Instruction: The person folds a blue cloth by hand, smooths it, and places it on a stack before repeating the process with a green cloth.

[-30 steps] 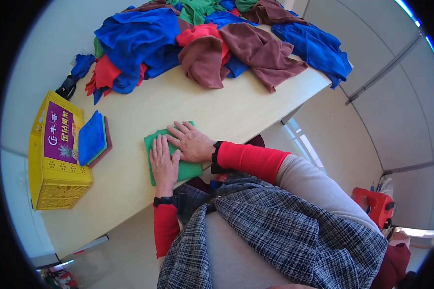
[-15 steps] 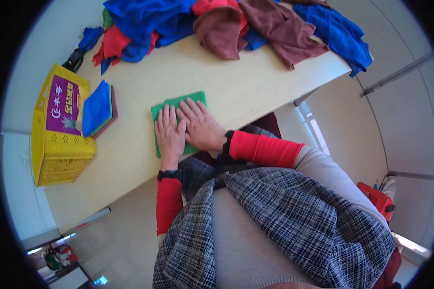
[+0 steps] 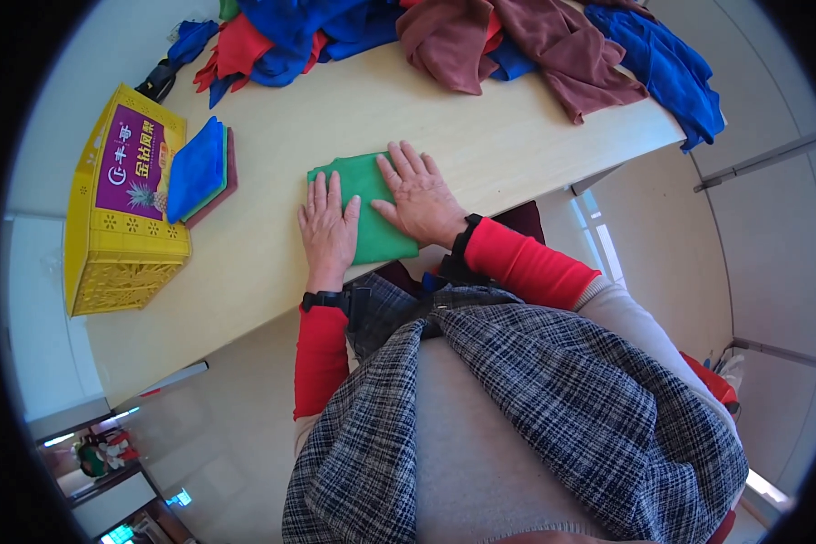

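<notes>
- Head view: left hand point(image 3: 327, 231) and right hand point(image 3: 419, 197) lie flat, fingers open, on a folded green cloth point(image 3: 364, 207).
- Cloth rests on the table point(image 3: 272, 136).

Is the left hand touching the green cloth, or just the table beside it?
Touching. The head view shows the left hand lying flat with its fingers over the green cloth's left edge, beside the right hand.

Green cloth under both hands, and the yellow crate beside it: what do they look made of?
Folded green cloth: soft matte fabric, likely microfibre; it lies flat with limp edges. Yellow perforated crate: looks like rigid moulded plastic, slightly glossy, with patterned cut-out walls.
</notes>
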